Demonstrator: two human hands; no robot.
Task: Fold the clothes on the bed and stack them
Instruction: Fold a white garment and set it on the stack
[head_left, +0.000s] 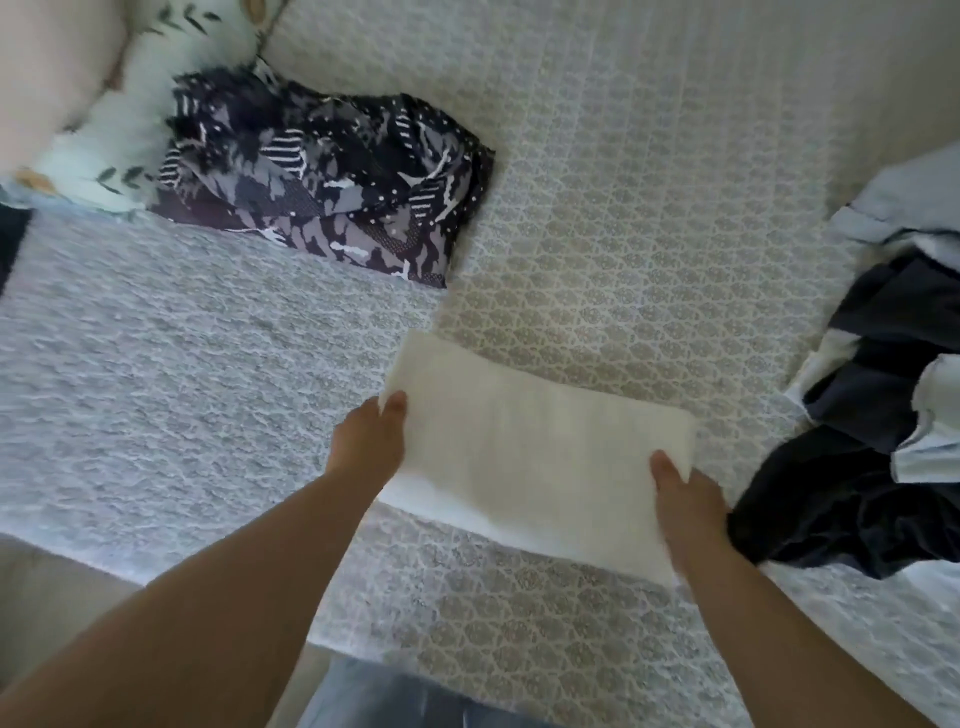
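Both hands grip a folded white cloth (524, 457) on the bed (649, 218): left hand (371, 441) and right hand (685, 499) pinch opposite ends, its long axis running left to right.

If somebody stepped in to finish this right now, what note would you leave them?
Left hand and right hand each grip an end of the folded white cloth, just above or on the bed.
Done: the white cloth looks folded.
Left: the patterned dark garment at the far left and the dark and pale blue pile at the right lie crumpled. No stack is visible yet.
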